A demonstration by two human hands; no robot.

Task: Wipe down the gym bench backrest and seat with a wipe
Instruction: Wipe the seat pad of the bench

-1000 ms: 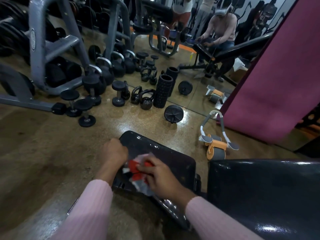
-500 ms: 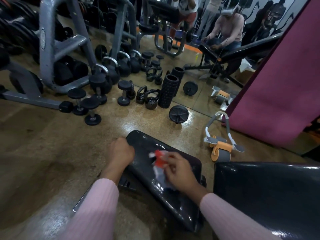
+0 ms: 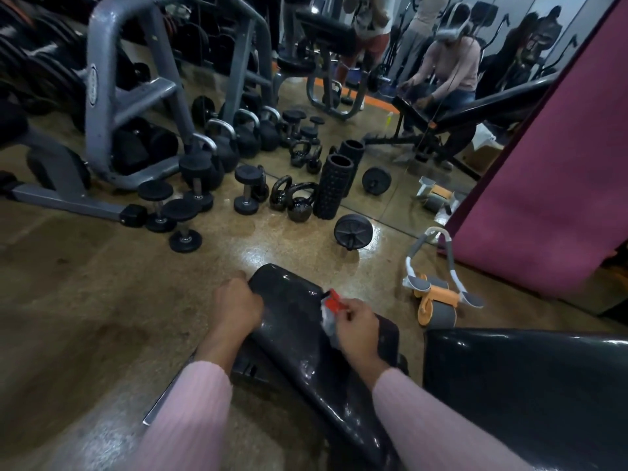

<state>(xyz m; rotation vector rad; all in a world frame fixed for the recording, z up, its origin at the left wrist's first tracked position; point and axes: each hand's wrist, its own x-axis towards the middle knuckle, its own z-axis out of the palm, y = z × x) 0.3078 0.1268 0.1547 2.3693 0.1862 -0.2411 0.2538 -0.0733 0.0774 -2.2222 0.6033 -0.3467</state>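
The black padded bench seat [image 3: 295, 317] lies below me, glossy and wet-looking, narrowing toward its far end. The black backrest [image 3: 526, 385] fills the lower right. My right hand [image 3: 356, 329] presses a red and white wipe [image 3: 330, 309] onto the seat's right half. My left hand [image 3: 238, 307] is closed over the seat's left edge near the far end. Pink sleeves cover both forearms.
Dumbbells [image 3: 185, 220], kettlebells [image 3: 299, 205], a black foam roller [image 3: 333, 186] and a weight plate [image 3: 351, 231] stand on the brown floor ahead. An orange and grey ab roller [image 3: 438, 300] lies right of the seat. A magenta mat [image 3: 550, 147] leans against the mirror [image 3: 390, 137].
My right hand has slid the wipe from the seat's left side, near my left hand, across to its right half. The left hand kept its grip on the edge.
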